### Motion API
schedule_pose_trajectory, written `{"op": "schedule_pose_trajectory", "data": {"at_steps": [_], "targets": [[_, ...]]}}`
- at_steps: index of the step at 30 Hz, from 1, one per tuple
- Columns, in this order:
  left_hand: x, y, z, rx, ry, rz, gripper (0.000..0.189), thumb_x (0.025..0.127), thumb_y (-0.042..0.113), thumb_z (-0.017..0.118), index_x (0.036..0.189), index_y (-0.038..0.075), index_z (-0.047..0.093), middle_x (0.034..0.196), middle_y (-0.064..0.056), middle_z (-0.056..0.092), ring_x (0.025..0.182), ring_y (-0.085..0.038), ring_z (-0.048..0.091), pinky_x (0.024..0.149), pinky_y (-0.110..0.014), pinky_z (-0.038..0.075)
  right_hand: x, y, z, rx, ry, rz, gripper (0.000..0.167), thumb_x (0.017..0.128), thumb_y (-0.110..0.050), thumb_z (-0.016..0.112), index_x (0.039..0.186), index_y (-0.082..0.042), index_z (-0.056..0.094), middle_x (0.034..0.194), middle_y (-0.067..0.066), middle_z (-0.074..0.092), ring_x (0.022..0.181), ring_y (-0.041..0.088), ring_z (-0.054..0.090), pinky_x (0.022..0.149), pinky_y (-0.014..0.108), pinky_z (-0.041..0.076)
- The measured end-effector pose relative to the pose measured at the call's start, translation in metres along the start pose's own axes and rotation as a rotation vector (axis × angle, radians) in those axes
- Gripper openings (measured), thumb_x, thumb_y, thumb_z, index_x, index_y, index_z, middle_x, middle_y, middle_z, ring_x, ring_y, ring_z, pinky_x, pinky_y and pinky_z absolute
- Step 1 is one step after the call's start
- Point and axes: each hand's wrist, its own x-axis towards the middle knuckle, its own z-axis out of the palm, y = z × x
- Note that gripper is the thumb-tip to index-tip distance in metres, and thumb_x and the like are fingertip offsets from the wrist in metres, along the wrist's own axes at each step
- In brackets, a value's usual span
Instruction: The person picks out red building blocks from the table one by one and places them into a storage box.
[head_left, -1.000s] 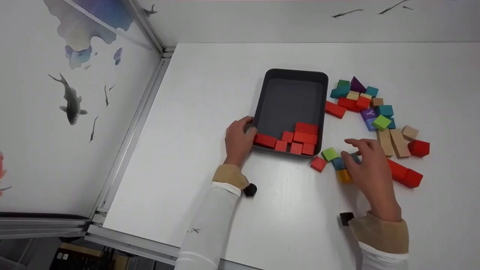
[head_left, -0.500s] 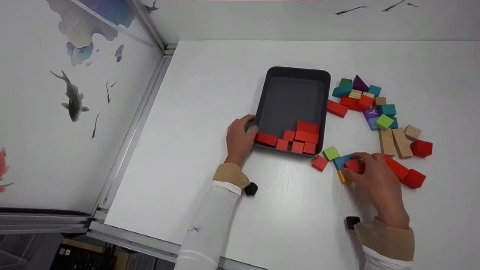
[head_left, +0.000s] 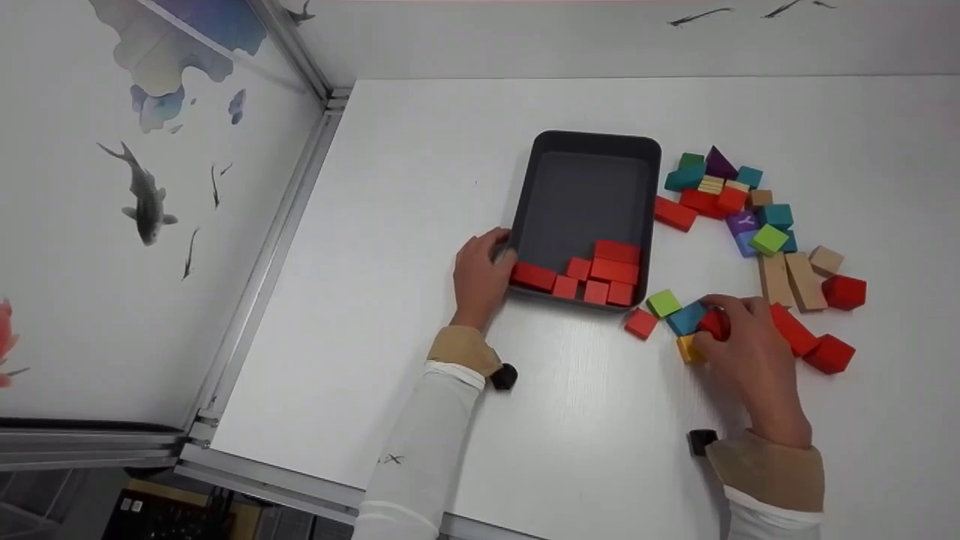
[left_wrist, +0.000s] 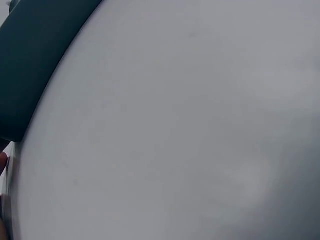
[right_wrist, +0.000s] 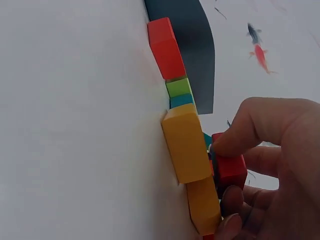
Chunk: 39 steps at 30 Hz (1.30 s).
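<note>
My right hand pinches a red block between thumb and fingers, just above a blue block and beside yellow blocks. My left hand grips the left wall of a dark grey tray near its front corner; its fingertips are partly hidden. Several red blocks lie along the front of the tray. A lime green block and a loose red block lie by the tray's front right corner. In the left wrist view, the tray fills the upper left.
Right of the tray lies a scattered group of coloured blocks, among them a purple triangle, plain wooden blocks and teal ones. More red blocks lie right of my right hand. A metal frame edges the white table's left side.
My right hand came down onto the small cluster of blocks and took hold of a red block, then shifted it slightly. The left hand stayed at the tray.
</note>
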Motion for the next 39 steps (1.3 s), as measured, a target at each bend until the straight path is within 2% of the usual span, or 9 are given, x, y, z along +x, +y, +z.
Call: {"op": "schedule_pose_trajectory", "data": {"at_steps": [6, 10, 14, 21, 25, 32, 36, 39], "targets": [[0.000, 0.001, 0.000, -0.001, -0.003, -0.006, 0.034, 0.081, 0.028, 0.052, 0.114, 0.024, 0.060, 0.111, 0.009, 0.058, 0.108, -0.010, 0.045, 0.096, -0.027, 0.031, 0.004, -0.003, 0.000, 0.056, 0.029, 0.010, 0.070, 0.073, -0.022, 0.070, 0.134, -0.014, 0.035, 0.128, 0.019, 0.027, 0.114, 0.039, 0.029, 0.079, 0.053, 0.043], [0.000, 0.000, 0.000, -0.004, -0.005, -0.001, 0.034, 0.081, 0.028, 0.053, 0.114, 0.024, 0.059, 0.111, 0.010, 0.057, 0.108, -0.010, 0.045, 0.096, -0.026, 0.029, 0.006, -0.006, 0.002, 0.095, 0.076, -0.017, 0.066, 0.079, -0.029, 0.065, 0.136, -0.015, 0.034, 0.126, 0.018, 0.033, 0.112, 0.035, 0.034, 0.082, 0.050, 0.043], [0.000, 0.001, -0.002, -0.006, -0.005, 0.006, 0.034, 0.081, 0.028, 0.053, 0.114, 0.024, 0.059, 0.112, 0.009, 0.057, 0.108, -0.010, 0.045, 0.096, -0.026, 0.029, 0.006, -0.011, 0.007, 0.137, 0.147, -0.068, 0.061, 0.083, -0.038, 0.058, 0.136, -0.017, 0.036, 0.122, 0.010, 0.040, 0.104, 0.028, 0.041, 0.081, 0.041, 0.044], [0.000, 0.001, -0.002, -0.011, -0.010, 0.005, 0.034, 0.080, 0.026, 0.052, 0.114, 0.023, 0.059, 0.109, 0.010, 0.058, 0.105, -0.008, 0.046, 0.093, -0.025, 0.030, 0.002, -0.021, 0.019, 0.182, 0.280, -0.212, 0.053, 0.084, -0.031, 0.059, 0.133, -0.021, 0.041, 0.120, 0.003, 0.047, 0.098, 0.020, 0.046, 0.078, 0.037, 0.043], [0.001, 0.001, -0.002, -0.009, -0.007, 0.006, 0.034, 0.080, 0.026, 0.052, 0.113, 0.023, 0.060, 0.109, 0.010, 0.058, 0.104, -0.008, 0.046, 0.094, -0.025, 0.030, 0.001, -0.028, 0.025, 0.198, 0.276, -0.246, 0.055, 0.083, -0.033, 0.059, 0.134, -0.024, 0.039, 0.121, 0.000, 0.049, 0.097, 0.019, 0.048, 0.079, 0.037, 0.044], [0.003, 0.001, -0.005, -0.006, 0.008, -0.006, 0.034, 0.080, 0.027, 0.053, 0.113, 0.024, 0.060, 0.108, 0.010, 0.058, 0.103, -0.009, 0.046, 0.091, -0.026, 0.034, 0.007, -0.042, 0.038, 0.220, 0.298, -0.369, 0.049, 0.083, -0.032, 0.060, 0.128, -0.023, 0.047, 0.115, -0.003, 0.053, 0.091, 0.015, 0.050, 0.075, 0.034, 0.044], [0.003, 0.001, -0.003, -0.005, 0.011, 0.007, 0.033, 0.080, 0.027, 0.053, 0.112, 0.025, 0.060, 0.107, 0.010, 0.058, 0.101, -0.009, 0.047, 0.089, -0.026, 0.035, 0.011, -0.048, 0.043, 0.251, 0.296, -0.378, 0.051, 0.082, -0.032, 0.061, 0.130, -0.023, 0.045, 0.115, -0.003, 0.052, 0.093, 0.014, 0.050, 0.076, 0.035, 0.044], [0.001, 0.000, -0.001, -0.006, 0.009, 0.018, 0.033, 0.080, 0.027, 0.054, 0.112, 0.024, 0.060, 0.108, 0.011, 0.058, 0.102, -0.007, 0.047, 0.093, -0.024, 0.031, 0.015, -0.053, 0.044, 0.235, 0.287, -0.374, 0.051, 0.082, -0.033, 0.061, 0.130, -0.022, 0.045, 0.116, -0.001, 0.051, 0.096, 0.017, 0.047, 0.078, 0.037, 0.043]]}}
